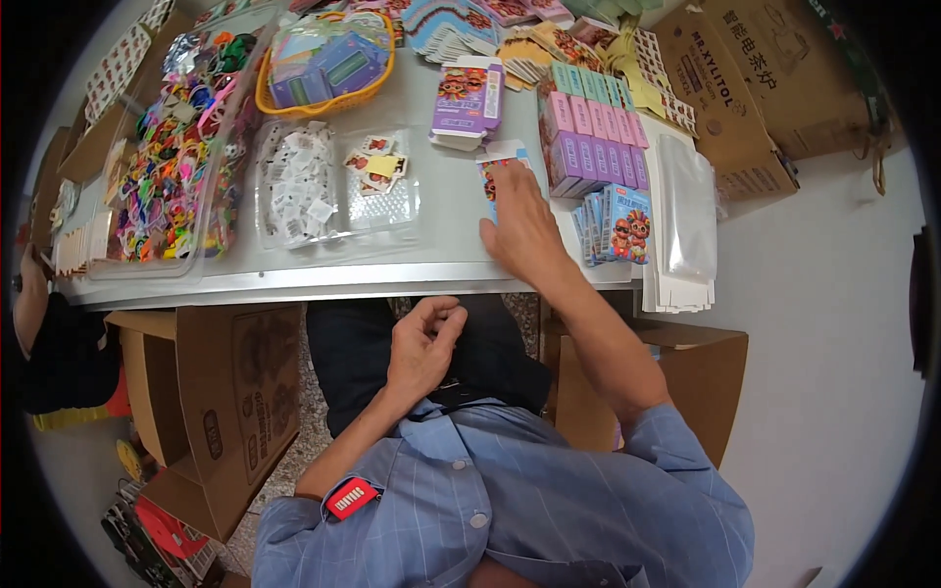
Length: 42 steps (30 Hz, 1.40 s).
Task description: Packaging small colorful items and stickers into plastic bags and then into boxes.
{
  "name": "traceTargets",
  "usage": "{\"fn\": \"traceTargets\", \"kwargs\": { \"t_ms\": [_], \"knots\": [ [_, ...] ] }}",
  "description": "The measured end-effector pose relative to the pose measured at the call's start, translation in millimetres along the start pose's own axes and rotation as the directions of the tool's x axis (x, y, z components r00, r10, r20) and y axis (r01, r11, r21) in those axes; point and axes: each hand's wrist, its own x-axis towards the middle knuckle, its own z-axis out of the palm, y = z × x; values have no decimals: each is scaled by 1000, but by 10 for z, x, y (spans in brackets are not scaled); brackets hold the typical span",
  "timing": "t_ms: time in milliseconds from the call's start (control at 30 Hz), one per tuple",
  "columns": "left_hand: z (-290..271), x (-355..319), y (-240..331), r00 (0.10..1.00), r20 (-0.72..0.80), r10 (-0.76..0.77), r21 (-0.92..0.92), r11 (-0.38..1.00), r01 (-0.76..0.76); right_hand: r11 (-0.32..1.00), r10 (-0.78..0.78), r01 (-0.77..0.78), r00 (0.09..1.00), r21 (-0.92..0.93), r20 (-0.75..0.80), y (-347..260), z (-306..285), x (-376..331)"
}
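Right hand: it's reaching over the table, and the right hand is down on a flat blue packet, covering a good chunk of it. Thumb's out to the side, fingers look close together, but the tips are lost against the packet, so can't tell if they're pinching it or just resting there.
Blue packet: on the tabletop near the front edge, just below the purple box and left of the stacked pink and purple boxes.
Left hand: the left hand hangs over the lap, off the table. Fingers loosely curled, thumb close to the index finger; nothing visible in the grip, though I can't swear the tips touch.
More blue packs: a little bunch of blue packs leans at the front of the stacked boxes, right of the right forearm.
Left of the packet: small white sachets and picture cards in clear trays, untouched.
Step in hand: my read is handling that one packet, either taking hold or setting it down.
Next move: imo it calls for a clean fingertip grip on an edge, without knocking the stack.
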Motion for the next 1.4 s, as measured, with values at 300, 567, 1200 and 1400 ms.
{"fn": "traceTargets", "kwargs": {
  "t_ms": [300, 567, 1200, 1400],
  "knots": [
    [-213, -57, -195, 994, 79, -69, -104, 992, 77, 960, 276, -229, 865, -160, 419, -32, -91, 353],
    [-259, 17, -55, 965, 201, -172, -428, 870, 244, 989, 74, -116, 926, 91, 370, -591, -239, -459],
    [-644, -107, 134, 817, 576, 5, -428, 854, 297, 761, -283, -22, 888, 648, 362, -692, -347, -595],
    [-660, -137, -28, 844, 531, 83, -403, 900, 164, 748, -318, -105, 809, 655, 494, -648, -215, -599]
  ]
}}
